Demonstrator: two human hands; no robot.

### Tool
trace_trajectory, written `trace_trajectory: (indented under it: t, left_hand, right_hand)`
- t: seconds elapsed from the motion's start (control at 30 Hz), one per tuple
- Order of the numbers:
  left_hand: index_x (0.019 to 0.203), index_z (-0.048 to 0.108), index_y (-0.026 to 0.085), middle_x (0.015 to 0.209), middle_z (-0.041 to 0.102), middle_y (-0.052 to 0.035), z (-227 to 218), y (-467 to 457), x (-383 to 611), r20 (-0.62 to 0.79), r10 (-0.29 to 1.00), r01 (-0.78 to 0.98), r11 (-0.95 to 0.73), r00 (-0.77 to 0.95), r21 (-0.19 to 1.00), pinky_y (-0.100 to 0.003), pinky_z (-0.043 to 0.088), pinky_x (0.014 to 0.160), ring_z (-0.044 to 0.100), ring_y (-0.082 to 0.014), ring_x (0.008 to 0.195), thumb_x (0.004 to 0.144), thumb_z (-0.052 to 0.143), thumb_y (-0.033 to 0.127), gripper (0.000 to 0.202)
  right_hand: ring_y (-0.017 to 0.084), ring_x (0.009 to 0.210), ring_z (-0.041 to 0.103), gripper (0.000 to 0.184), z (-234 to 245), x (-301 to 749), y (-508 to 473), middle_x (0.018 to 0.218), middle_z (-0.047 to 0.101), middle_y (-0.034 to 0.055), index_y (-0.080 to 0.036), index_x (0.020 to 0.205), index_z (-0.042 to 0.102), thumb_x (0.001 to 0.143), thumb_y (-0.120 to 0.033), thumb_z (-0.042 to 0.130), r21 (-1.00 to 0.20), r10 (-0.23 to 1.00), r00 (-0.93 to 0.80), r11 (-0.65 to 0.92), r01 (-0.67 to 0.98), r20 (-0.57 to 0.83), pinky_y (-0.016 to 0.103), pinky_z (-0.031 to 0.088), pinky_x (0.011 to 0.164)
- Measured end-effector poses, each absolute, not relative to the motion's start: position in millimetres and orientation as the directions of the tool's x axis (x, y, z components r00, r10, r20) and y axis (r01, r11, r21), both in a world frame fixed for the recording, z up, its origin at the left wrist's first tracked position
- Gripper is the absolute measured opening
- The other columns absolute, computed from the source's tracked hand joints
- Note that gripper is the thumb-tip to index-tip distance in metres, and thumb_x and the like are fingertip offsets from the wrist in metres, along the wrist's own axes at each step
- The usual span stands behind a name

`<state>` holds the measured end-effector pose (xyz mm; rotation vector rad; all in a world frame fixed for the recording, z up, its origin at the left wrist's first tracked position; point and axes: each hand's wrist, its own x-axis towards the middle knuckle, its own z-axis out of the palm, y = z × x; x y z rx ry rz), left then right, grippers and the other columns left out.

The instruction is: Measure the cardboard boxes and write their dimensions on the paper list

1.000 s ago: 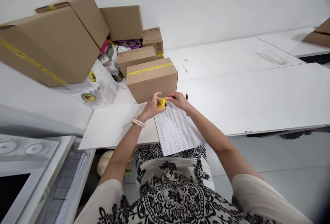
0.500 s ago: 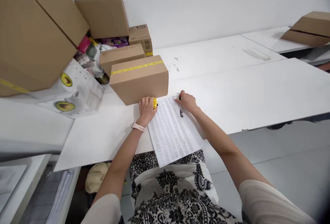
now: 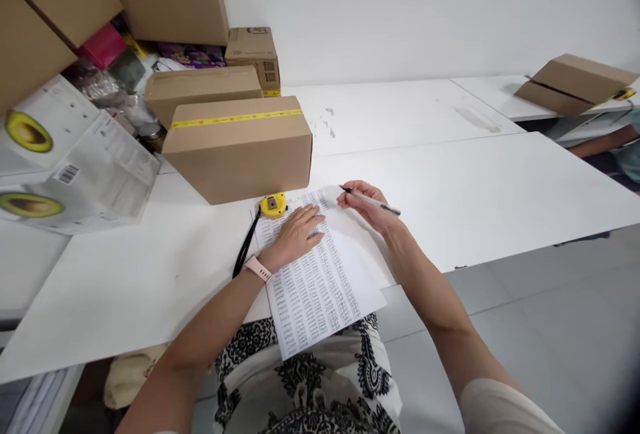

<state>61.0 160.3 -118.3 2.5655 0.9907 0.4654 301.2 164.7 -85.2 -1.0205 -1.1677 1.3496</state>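
My left hand [image 3: 296, 235] lies flat, fingers spread, on a sheet of paper [image 3: 305, 301] filled with columns of small handwriting. The sheet's lower end hangs over the table's front edge. Just beyond that hand, at the sheet's top left, rests a yellow tape measure [image 3: 273, 205] with a black wrist strap [image 3: 246, 247]. In my right hand [image 3: 373, 207] is a pen [image 3: 375, 202] with a clear barrel and dark tip, gripped between the fingers above the sheet's upper right. Its tip points left and appears clear of the paper.
A taped cardboard box [image 3: 240, 147] stands directly behind the paper. More cartons, plastic-wrapped goods and a white avocado-printed box [image 3: 75, 167] crowd the left. Far right, a tilted carton [image 3: 575, 84] sits near another person's arm [image 3: 605, 141]. The white table [image 3: 475, 194] stretches rightward.
My left hand has let go of the tape measure and flattened onto the paper. My right hand has picked up the pen, which was lying on the sheet. The view has shifted.
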Motion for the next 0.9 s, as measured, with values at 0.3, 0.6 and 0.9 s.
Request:
trace_trajectory:
  t: [0.3, 0.6, 0.9]
  left_hand:
    - [0.136, 0.061, 0.02, 0.155, 0.051, -0.0137, -121, 162, 60, 0.188, 0.685, 0.566, -0.701, 0.704, 0.434, -0.054, 0.027, 0.124, 0.041, -0.0295, 0.149, 0.099, 0.055, 0.03, 0.039]
    - [0.132, 0.063, 0.021, 0.153, 0.053, -0.013, -117, 162, 61, 0.177, 0.686, 0.571, -0.699, 0.706, 0.43, -0.052, 0.029, 0.124, 0.043, -0.0287, 0.147, 0.098, 0.057, 0.029, 0.035]
    - [0.133, 0.063, 0.019, 0.153, 0.053, -0.0137, -114, 159, 62, 0.15, 0.695, 0.6, -0.693, 0.703, 0.4, -0.051, 0.029, 0.125, 0.042, -0.029, 0.148, 0.098, 0.057, 0.028, 0.037]
  right_hand:
    - [0.015, 0.064, 0.055, 0.051, -110, 270, 166, 0.07, 0.062, 0.0008, -0.021, 0.092, 0.067, 0.089, -0.071, 0.054, -0.997, 1.0, 0.016, 0.011, -0.076, 0.009, 0.031, 0.048, 0.066]
    - [0.014, 0.059, 0.049, 0.034, -120, 268, 170, 0.064, 0.057, -0.0025, -0.022, 0.085, 0.057, 0.085, -0.054, 0.067, -0.993, 0.999, 0.045, 0.015, 0.113, 0.02, 0.03, 0.04, 0.059]
    - [0.014, 0.056, 0.049, 0.032, -119, 265, 166, 0.061, 0.057, -0.004, -0.024, 0.083, 0.049, 0.081, -0.048, 0.07, -0.99, 0.999, 0.025, 0.042, 0.132, 0.045, 0.03, 0.039, 0.057]
